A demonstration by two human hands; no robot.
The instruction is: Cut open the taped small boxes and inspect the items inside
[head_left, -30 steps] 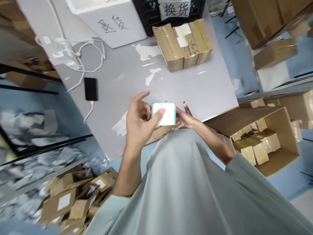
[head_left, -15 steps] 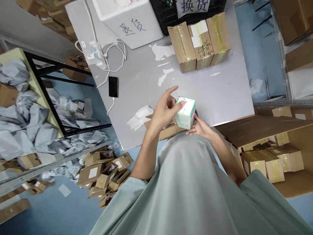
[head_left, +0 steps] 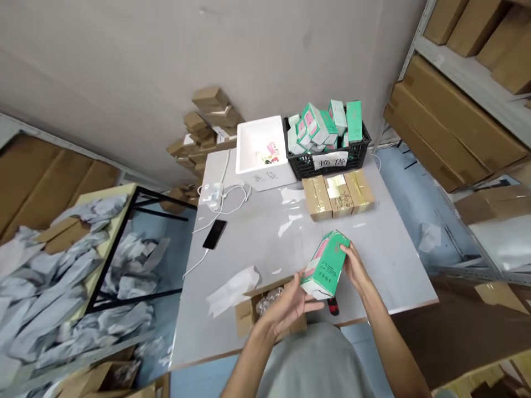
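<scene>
I hold a small green and pink product box [head_left: 326,265] tilted above the near edge of the grey table [head_left: 385,254]. My right hand [head_left: 354,266] grips its right side with fingers wrapped round it. My left hand [head_left: 286,307] is under its lower left corner, palm up with fingers spread, touching the box. Below my left hand an open brown carton [head_left: 251,312] with clear wrap inside lies on the table. A red and black tool [head_left: 332,305] lies by the table edge under the box.
A black crate [head_left: 327,157] full of similar green boxes and a white foam box [head_left: 260,149] stand at the table's far end, with three taped cartons [head_left: 338,193] in front. A phone [head_left: 214,234] on a cable and white paper [head_left: 232,287] lie left. Shelves of cartons stand right.
My head has lifted, so the far wall and crate now show. The box has been turned from its white face to its green side, and my left hand has dropped beneath it.
</scene>
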